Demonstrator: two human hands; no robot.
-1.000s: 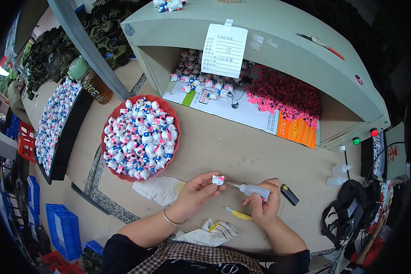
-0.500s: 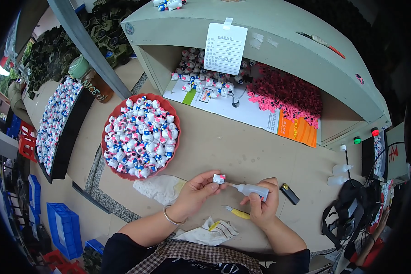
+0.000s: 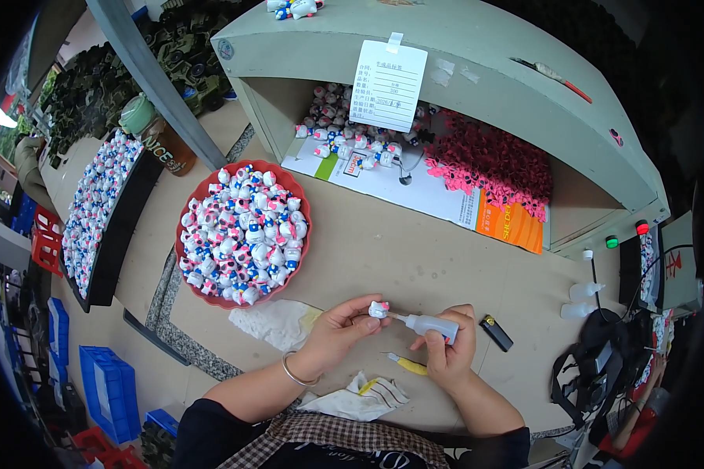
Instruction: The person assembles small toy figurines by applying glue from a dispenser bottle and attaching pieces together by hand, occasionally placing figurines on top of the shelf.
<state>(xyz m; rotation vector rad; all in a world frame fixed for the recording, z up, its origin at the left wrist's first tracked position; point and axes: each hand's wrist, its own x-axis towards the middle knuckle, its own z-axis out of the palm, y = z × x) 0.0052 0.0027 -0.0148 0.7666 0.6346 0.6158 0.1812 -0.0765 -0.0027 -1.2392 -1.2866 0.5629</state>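
Note:
Between the fingertips of my left hand point(image 3: 338, 334) is a small white cat figurine point(image 3: 378, 309) with pink on it. My right hand point(image 3: 450, 348) grips a small translucent glue bottle point(image 3: 432, 327), its thin nozzle pointing left at the figurine; the tip looks to be touching or very close to it. To the left stands a red scalloped bowl point(image 3: 306, 258) heaped with similar white, blue and pink figurines. Below the hands lie a yellow-handled tool point(image 3: 409, 364) and a crumpled white cloth point(image 3: 355, 400).
Another white cloth point(image 3: 270, 324) lies by the bowl. A dark lighter-sized object point(image 3: 496, 333) rests right of my right hand. A grey shelf point(image 3: 321, 55) holds figurines and pink pieces point(image 3: 489, 160) at the back. A black tray point(image 3: 117, 258) of figurines stands left, a black strap bag point(image 3: 594, 352) right.
The figurine has been turned slightly in my left fingers and shifted a little to the right. My right hand with the glue bottle has hardly moved.

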